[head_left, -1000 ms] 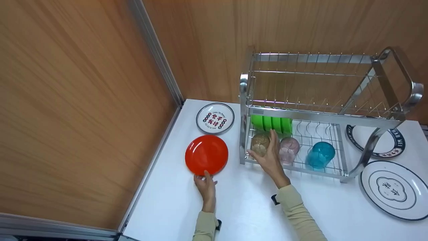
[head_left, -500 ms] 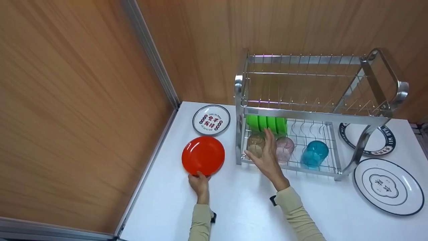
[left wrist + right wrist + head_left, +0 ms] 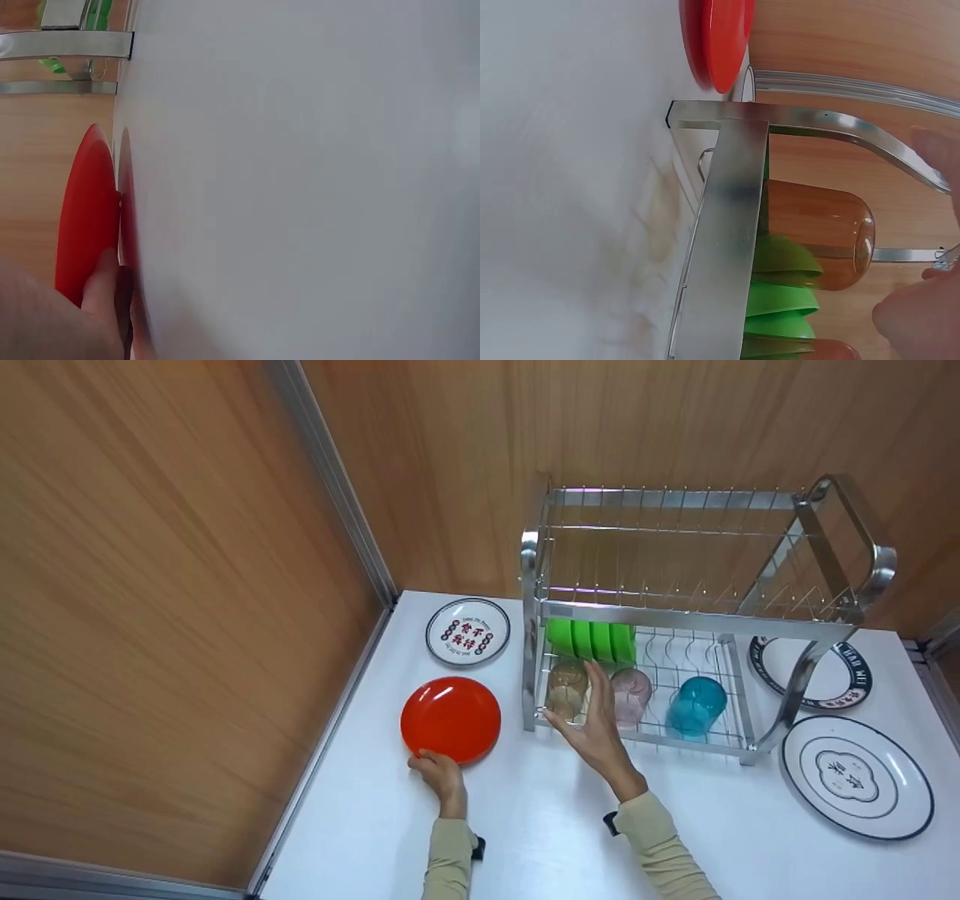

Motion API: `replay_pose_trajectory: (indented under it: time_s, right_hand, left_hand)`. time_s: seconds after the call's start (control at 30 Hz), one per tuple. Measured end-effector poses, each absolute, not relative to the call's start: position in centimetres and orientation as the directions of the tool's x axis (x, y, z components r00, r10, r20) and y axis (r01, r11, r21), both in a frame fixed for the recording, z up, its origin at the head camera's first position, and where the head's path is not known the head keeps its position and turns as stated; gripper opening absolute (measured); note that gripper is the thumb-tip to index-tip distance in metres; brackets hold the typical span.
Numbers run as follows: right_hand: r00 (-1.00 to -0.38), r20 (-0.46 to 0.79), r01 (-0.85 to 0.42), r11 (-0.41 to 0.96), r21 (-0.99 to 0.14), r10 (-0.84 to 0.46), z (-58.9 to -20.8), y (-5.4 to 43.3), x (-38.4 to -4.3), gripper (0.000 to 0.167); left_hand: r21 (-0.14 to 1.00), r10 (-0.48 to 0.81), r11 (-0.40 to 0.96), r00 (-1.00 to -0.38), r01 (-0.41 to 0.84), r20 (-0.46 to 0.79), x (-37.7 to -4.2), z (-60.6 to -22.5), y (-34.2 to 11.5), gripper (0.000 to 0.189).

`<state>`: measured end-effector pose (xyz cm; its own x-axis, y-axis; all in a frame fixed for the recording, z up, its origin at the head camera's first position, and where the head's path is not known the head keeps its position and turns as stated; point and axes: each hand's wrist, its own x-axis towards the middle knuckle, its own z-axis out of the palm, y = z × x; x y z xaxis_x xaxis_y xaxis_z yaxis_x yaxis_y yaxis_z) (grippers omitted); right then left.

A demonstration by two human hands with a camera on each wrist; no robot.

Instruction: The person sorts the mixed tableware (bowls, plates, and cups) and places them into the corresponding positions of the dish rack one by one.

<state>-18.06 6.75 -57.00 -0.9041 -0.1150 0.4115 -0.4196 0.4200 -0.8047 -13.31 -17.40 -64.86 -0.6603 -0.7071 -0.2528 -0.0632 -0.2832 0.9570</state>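
Note:
My left hand grips the near rim of a red plate, thumb on top. In the left wrist view the plate's edge shows close over its reflection on the white table. My right hand is at the front of a steel dish rack, thumb and fingers spread around but apart from an upturned amber glass; nothing is in its grasp. Beside that glass on the lower tier stand a pink glass and a blue glass. A row of green bowls sits behind them.
A small white plate with red lettering lies behind the red one. Right of the rack are a dark-rimmed plate, partly behind the rack's leg, and a large oval plate. Wood panels wall in the left and back.
My left hand's grip has shifted toward the red plate's left near rim, and the plate has come slightly nearer. My right hand has drawn back a little from the amber glass.

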Motion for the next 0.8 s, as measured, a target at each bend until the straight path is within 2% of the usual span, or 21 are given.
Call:
replay_pose_trajectory:
  time_s: [0.13, 0.43, 0.8]
  right_hand:
    - [-0.900, 0.417, -0.427, 0.430, -0.795, -0.124, -57.3, 6.9, -17.5, 0.105]
    - [-0.868, 0.465, -0.489, 0.453, -0.745, -0.174, -57.4, 7.6, -16.4, 0.100]
    - [-0.743, 0.597, -0.660, 0.479, -0.579, -0.303, -57.5, 8.1, -13.8, 0.095]
  left_hand:
    - [0.954, -0.707, -0.298, -0.661, -0.044, -0.251, -13.1, -64.8, -17.6, 0.046]
    - [0.960, -0.709, -0.266, -0.659, -0.082, -0.253, -12.2, -64.1, -17.4, 0.051]
    - [0.983, -0.680, -0.175, -0.715, -0.057, -0.163, -9.0, -61.9, -16.1, 0.049]
